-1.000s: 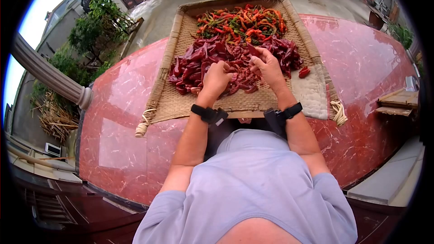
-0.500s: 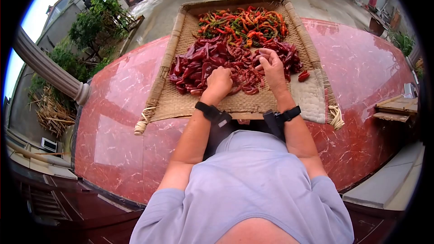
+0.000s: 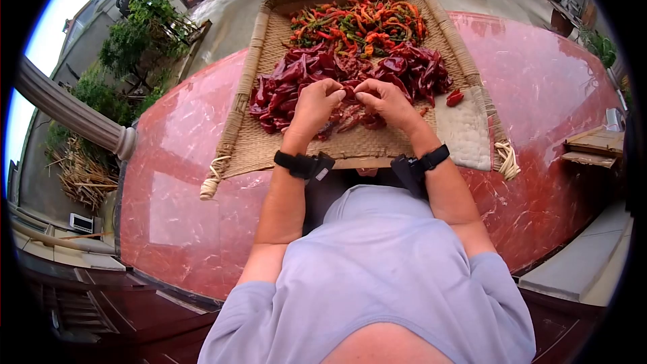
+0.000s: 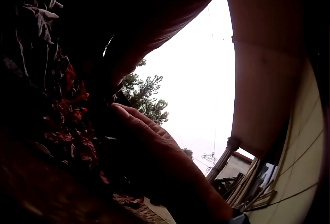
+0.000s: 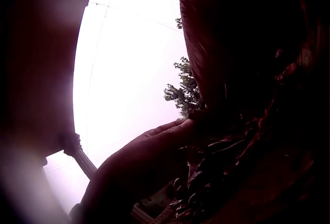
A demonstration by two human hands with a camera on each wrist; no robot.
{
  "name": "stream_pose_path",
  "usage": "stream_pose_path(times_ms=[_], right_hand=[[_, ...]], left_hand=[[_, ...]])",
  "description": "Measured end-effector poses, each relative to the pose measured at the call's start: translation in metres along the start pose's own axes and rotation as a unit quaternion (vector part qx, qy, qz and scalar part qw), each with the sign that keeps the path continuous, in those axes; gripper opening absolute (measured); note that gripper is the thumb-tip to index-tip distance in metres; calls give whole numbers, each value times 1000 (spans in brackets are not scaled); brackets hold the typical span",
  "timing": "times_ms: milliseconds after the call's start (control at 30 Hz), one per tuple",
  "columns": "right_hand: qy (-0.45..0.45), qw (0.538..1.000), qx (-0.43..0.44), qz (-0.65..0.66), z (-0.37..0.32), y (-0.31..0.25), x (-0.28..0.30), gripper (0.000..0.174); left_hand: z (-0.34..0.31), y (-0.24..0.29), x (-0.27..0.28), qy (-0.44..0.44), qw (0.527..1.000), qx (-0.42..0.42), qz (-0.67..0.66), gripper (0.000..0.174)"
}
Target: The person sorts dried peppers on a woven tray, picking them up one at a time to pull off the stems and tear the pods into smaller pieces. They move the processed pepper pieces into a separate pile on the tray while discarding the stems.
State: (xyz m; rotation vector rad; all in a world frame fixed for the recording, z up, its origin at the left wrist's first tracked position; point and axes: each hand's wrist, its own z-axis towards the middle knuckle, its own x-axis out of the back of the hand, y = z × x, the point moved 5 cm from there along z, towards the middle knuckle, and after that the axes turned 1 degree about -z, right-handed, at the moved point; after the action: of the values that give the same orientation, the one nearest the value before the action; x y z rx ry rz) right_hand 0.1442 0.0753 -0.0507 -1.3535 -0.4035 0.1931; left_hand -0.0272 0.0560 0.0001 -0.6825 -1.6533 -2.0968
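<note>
Both hands meet over the middle of a shallow woven tray (image 3: pixel 242 104). Thumb and fingers of the left hand (image 3: pixel 312 108) pinch one end of a dark red dried chili pepper (image 3: pixel 349 88). At its other end, the right hand (image 3: pixel 391 105) pinches it from the facing side. Under and left of the hands lies a heap of glossy dark red chilies (image 3: pixel 275 98); another dark red heap (image 3: pixel 424 73) lies to the right. In the left wrist view, the right hand (image 4: pixel 160 154) shows dimly, its fingertips in shadow.
Thinner orange, red and green peppers (image 3: pixel 367 23) fill the tray's far end. One red chili (image 3: pixel 455 98) sits apart by a pale patch (image 3: pixel 461 138) on the tray. Beyond the tray stretches a red marble floor (image 3: pixel 539 94), with a column (image 3: pixel 74 111) at left.
The right hand held a chili up, then was raised with loosened fingers. Now it has come down and inward to meet the left hand, which has risen from the heap.
</note>
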Motion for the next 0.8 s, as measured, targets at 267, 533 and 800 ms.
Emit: stream_pose_path(times_ms=[267,533,800], right_hand=[[103,994,28,12,4,3,17,16],[433,895,98,45,-13,-11,59,30],[344,937,54,37,-13,-12,49,28]], left_hand=[[-11,-13,12,-32,996,65,56,29],[-31,-16,19,-67,949,31,308,47],[-31,-15,12,-65,937,54,339,37]])
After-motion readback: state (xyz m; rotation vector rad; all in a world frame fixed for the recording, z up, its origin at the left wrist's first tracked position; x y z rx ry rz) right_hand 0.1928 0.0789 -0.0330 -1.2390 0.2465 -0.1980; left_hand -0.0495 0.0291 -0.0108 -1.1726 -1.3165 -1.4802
